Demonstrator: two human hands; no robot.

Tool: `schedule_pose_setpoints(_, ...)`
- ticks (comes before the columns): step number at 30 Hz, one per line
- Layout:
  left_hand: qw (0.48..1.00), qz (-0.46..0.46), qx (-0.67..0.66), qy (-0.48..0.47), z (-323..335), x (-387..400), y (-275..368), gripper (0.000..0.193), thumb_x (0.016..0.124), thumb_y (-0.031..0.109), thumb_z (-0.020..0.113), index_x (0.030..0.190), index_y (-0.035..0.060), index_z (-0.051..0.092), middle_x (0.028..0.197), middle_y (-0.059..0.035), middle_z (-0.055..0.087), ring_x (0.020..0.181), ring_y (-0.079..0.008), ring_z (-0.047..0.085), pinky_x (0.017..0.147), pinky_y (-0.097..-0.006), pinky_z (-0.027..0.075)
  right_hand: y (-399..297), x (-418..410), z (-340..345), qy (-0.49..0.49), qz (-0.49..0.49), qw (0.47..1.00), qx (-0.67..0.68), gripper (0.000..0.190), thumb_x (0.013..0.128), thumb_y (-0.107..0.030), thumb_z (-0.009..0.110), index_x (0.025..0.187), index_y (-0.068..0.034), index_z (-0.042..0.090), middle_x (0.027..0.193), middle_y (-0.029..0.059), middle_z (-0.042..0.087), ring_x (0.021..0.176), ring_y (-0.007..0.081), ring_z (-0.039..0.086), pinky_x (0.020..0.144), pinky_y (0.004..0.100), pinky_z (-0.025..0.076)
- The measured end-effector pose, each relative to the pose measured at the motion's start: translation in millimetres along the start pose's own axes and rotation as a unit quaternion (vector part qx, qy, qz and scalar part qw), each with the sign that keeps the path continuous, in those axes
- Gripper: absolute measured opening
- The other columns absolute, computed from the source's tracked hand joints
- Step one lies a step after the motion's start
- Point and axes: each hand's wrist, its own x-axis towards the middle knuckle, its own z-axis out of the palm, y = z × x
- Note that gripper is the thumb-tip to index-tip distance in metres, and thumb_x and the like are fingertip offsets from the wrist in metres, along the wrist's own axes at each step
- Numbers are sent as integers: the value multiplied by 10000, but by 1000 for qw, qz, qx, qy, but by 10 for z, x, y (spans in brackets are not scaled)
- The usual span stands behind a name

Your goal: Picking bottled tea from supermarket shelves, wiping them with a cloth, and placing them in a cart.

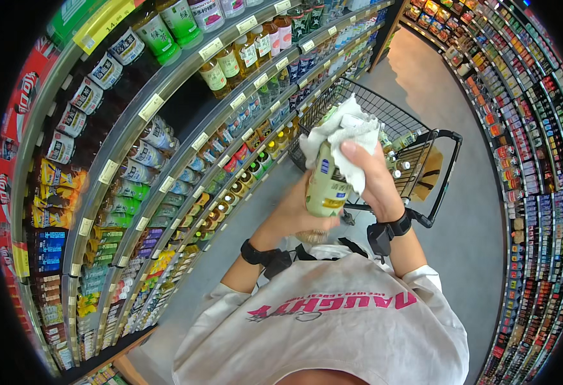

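My left hand is closed around the base of a large plastic drink bottle with a pale green label. The bottle is tilted, its far end hidden under a crumpled white cloth. My right hand grips that cloth and presses it against the bottle's side, thumb on top. Both hands are in front of my chest, above the floor and on the near side of a black wire shopping cart. Several capped bottles lie in the cart.
Curved by the lens, a drinks shelf with rows of bottles and price tags runs along my left. A dark gap shows on one of its upper tiers. Another stocked shelf lines the right side. Grey floor runs between them. The cart's handle faces right.
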Motion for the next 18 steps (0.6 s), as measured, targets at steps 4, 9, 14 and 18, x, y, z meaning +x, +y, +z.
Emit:
schedule_pose_setpoints(4,983,-80,-159,-55,329,-84,183,576,651,233,831,1116,5,580,887,-126,665,756,-246,668,664,-356,536,-41,-267,-161,-71,24,997,30,662,804,-201,800,1352,-14,479,1192,86,637,1054,162,626,929,327,512)
schedule_pose_setpoints(9,977,-91,-159,-110,662,44,-30,689,683,152,813,1266,50,459,946,-133,655,757,-257,670,678,-374,551,-286,-606,-424,-69,-37,997,0,634,773,-196,835,1299,-12,533,1141,76,666,1014,148,638,898,315,520)
schedule_pose_setpoints(14,964,-122,-181,-153,1166,256,-335,778,661,153,825,1320,57,422,905,-146,658,747,-277,673,649,-413,562,-543,-1083,-855,-27,-62,997,-32,553,785,-184,837,1238,-14,570,1114,68,685,984,135,653,877,310,530)
schedule_pose_setpoints(18,953,-153,-208,-158,1599,385,-638,812,651,161,832,1332,46,405,898,-146,654,724,-289,672,638,-419,567,-721,-1514,-1228,23,-77,996,-48,487,808,-161,816,1211,-12,587,1096,71,693,965,134,661,858,315,539)
